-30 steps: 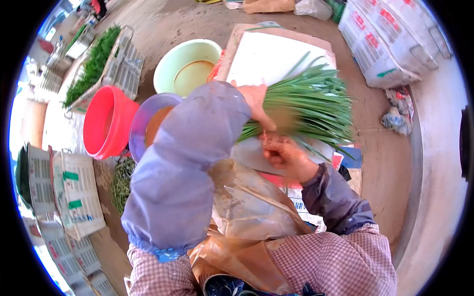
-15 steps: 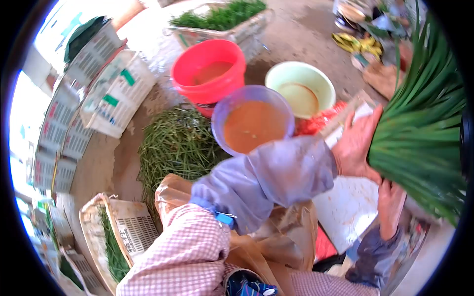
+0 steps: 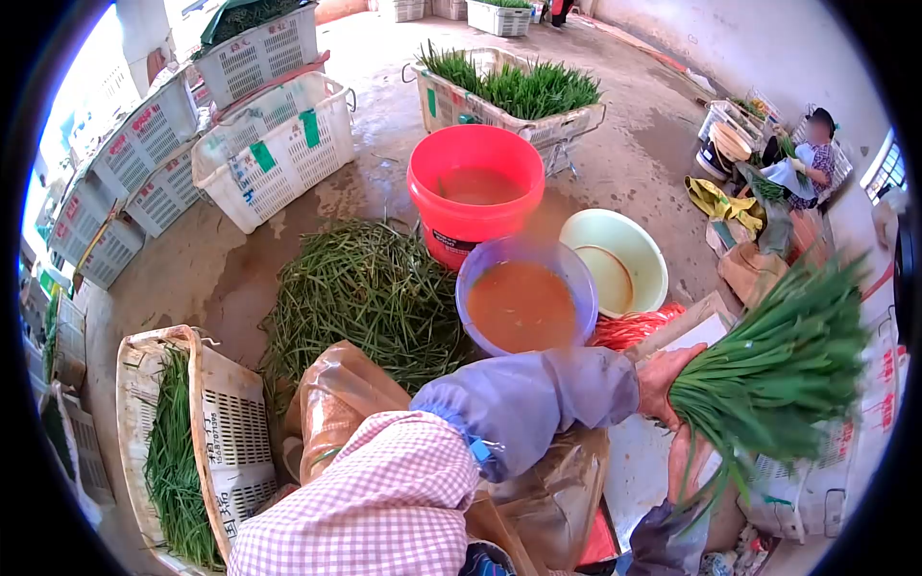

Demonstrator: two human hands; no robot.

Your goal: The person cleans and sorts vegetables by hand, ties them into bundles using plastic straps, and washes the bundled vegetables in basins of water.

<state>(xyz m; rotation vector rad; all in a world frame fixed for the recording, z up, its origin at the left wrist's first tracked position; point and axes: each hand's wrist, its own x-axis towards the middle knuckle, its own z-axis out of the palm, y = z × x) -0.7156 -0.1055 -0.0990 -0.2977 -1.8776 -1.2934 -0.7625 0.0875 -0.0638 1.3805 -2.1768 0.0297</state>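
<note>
A thick bunch of green chives (image 3: 768, 374) fans out to the right, its leaf tips blurred by motion. My left hand (image 3: 663, 384), below a purple-grey oversleeve, closes around the narrow end of the bunch. Just beneath it, my right hand (image 3: 690, 461) also grips the bunch, with hanging leaves covering part of its fingers. Under both hands lies a white board (image 3: 636, 470). Red plastic ties (image 3: 639, 328) rest beside the board's far end, near the purple basin (image 3: 471, 302) of brown water.
A red bucket (image 3: 475, 226) and a pale green basin (image 3: 645, 252) stand ahead. A heap of loose leaves (image 3: 365, 298) covers the floor on the left. White crates (image 3: 279, 154) line the left side; another crate (image 3: 226, 442) sits close by. A person (image 3: 814, 163) is at the far right.
My view has tilted up, showing more of the room. Both hands stay on the bunch, which has swung from nearly upright to leaning right and appears lower.
</note>
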